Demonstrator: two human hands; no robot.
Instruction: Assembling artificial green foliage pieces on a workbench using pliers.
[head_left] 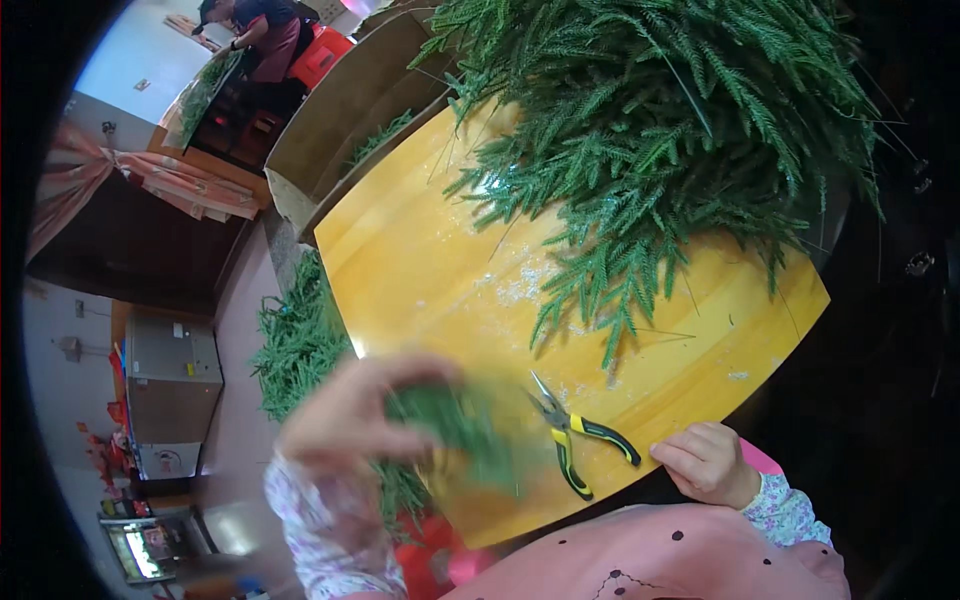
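Observation:
Over the near left edge of the yellow table (420, 285), my left hand (345, 410) is smeared by motion, its thumb and fingers curved round a green artificial pine sprig (455, 425). My right hand (707, 465) rests closed at the near right edge; its palm is hidden, and I cannot make out whether anything is inside. Between the hands lies a pair of needle-nose pliers (563, 425) with yellow and black handles, its jaws pointing away from me. A big heap of artificial pine branches (660, 150) covers the table's far side.
More green branches (300, 345) lie low beyond the table's left side. A cardboard box (350, 100) with some greenery in it stands at the far left. Pale scraps (520, 285) are scattered over the tabletop. Another person (262, 35) bends over a table in the background.

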